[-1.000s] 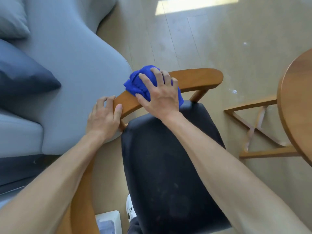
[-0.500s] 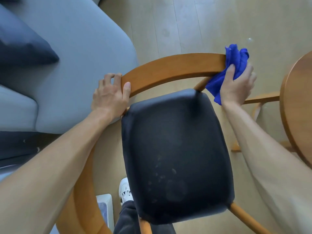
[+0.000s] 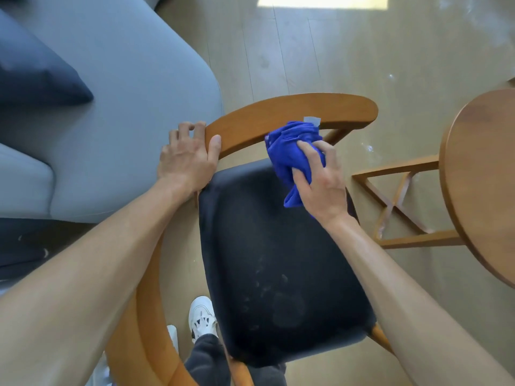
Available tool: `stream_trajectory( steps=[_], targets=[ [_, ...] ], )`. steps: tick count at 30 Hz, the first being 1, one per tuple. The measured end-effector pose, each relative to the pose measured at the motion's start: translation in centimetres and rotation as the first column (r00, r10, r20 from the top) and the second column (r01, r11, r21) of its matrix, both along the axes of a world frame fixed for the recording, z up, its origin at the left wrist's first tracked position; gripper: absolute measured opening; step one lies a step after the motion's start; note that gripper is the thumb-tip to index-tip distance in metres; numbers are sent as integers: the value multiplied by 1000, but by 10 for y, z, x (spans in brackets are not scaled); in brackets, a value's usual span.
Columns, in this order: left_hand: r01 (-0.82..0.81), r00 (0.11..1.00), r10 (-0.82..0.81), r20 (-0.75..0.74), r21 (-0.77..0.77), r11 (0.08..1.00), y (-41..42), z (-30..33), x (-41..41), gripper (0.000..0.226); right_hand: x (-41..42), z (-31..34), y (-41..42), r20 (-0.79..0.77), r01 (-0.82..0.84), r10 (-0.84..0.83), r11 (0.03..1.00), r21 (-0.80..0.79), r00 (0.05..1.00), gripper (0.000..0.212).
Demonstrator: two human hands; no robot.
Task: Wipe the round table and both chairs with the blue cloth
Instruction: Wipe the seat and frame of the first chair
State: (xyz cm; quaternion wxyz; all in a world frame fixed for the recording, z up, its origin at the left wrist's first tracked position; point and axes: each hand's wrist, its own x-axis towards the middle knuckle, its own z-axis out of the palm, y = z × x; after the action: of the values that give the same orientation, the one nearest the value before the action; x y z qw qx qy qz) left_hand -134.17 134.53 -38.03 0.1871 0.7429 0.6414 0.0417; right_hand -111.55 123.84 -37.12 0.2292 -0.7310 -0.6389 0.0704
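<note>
Bright daylight, glaring sun patch [image 3: 322, 1] on the floor [image 3: 362, 51] up top, wide-angle bending at edges.

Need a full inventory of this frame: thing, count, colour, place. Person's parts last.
chair: 1, wooden frame with dark seat, centre
blue cloth: 1, bunched against the backrest's inner face
round table: 1, brown wood, right edge, partly cut off
sofa: 1, grey-blue, upper left
cushion: 1, dark navy, on the sofa
floor: pale wood planks, sunlit patch at top
shoe: 1, white, bottom centre beside the seat
left hand: grips the backrest's left part
right hand: holds the cloth
</note>
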Motion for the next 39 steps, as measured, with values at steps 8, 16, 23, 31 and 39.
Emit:
stream_trajectory(
  steps=[8,16,23,31,39],
  targets=[
    [-12,999,14,-35,53,999,-1,-3,2,52,18,-68,-86,130,-210,249,943,-259,960,43],
    [-3,988,47,-149,281,960,-11,-3,7,51,44,-138,-114,277,-428,548,814,-393,789,69],
    [51,994,8,-114,509,859,-88,-22,45,43,47,-153,-114,244,-453,517,848,-273,820,64],
    [-380,925,344,-162,-353,855,-247,-134,35,60,46,-165,-111,256,-459,475,880,-124,842,52],
    [-418,906,420,-58,-287,862,-259,-161,32,62,22,-160,-132,308,-423,428,902,-86,850,37]
  ],
)
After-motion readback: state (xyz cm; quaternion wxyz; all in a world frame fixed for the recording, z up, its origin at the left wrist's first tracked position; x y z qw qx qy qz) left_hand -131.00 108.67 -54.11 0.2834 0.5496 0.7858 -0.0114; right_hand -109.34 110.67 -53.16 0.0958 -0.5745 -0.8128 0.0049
